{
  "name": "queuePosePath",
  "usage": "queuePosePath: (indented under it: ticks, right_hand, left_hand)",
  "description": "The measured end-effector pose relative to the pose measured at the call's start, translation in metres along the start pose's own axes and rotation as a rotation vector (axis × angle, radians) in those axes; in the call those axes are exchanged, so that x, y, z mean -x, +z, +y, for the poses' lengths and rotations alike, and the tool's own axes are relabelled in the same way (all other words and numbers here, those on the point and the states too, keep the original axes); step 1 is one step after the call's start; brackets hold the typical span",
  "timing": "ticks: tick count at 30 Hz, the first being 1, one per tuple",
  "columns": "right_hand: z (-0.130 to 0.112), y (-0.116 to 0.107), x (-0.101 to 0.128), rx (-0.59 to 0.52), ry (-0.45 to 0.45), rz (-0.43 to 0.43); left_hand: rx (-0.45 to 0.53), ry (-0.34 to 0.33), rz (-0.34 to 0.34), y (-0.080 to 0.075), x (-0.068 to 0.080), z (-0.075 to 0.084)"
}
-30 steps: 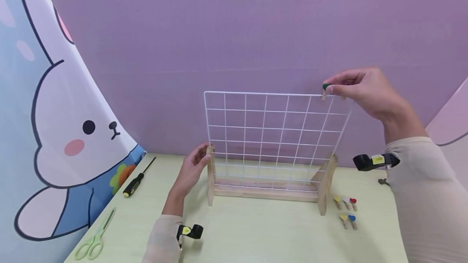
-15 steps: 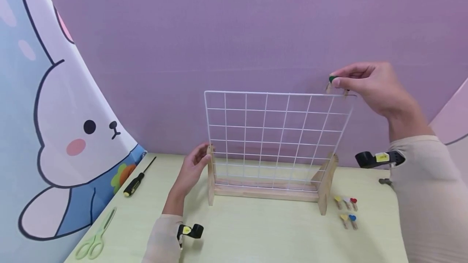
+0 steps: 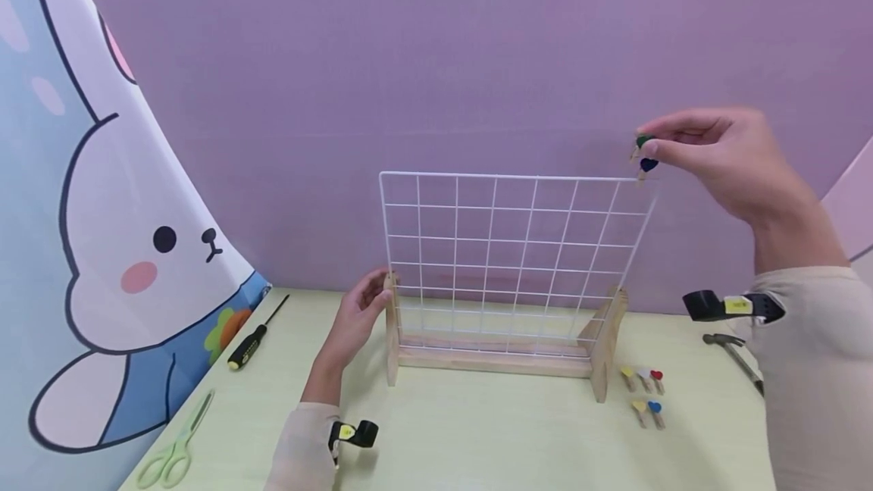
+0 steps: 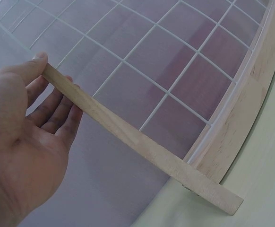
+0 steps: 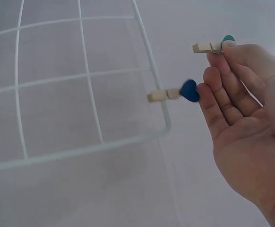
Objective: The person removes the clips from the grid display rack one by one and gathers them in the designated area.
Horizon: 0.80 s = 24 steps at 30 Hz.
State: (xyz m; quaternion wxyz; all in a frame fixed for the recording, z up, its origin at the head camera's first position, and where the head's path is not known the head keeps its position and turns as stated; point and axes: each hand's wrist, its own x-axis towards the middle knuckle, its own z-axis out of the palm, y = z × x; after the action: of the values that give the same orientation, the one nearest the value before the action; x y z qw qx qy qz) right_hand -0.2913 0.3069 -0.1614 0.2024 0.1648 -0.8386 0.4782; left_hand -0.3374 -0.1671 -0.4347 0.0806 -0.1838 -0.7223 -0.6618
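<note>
A white wire grid point(image 3: 477, 174) stands upright in a wooden stand point(image 3: 494, 364). My left hand point(image 3: 353, 320) holds the top of the stand's left upright point(image 4: 123, 130), with the thumb on one side and fingers behind. My right hand point(image 3: 726, 161) is raised by the grid's top right corner. Between thumb and fingertip it pinches a small wooden clothespin with a green heart point(image 5: 228, 39), above the wire and apart from it. A second clothespin, with a dark blue heart point(image 5: 190, 91), is clipped on the grid's top wire near that corner, close to my other fingers.
Several heart clothespins point(image 3: 644, 379) lie in two rows right of the stand. A hammer point(image 3: 733, 358) lies farther right, partly behind my sleeve. At the left lie a screwdriver point(image 3: 248, 345) and light green scissors point(image 3: 179, 445). A purple cloth point(image 3: 436, 59) hangs behind.
My right hand has lifted the green heart clothespin off the top wire and moved up and right. The blue heart clothespin and more of the hammer have come into view. My left hand stays put.
</note>
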Motion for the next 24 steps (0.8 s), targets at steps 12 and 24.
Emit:
queuePosePath:
  ticks: [12,24]
  right_hand:
    - [0.027,-0.029,0.039,0.056,0.017,0.087]
    - [0.082,-0.024,0.085,0.14,0.042,0.046]
  left_hand:
    - [-0.019,0.012,-0.002,0.0,0.0,0.0]
    - [-0.01,0.0,0.013,-0.005,0.001,0.005]
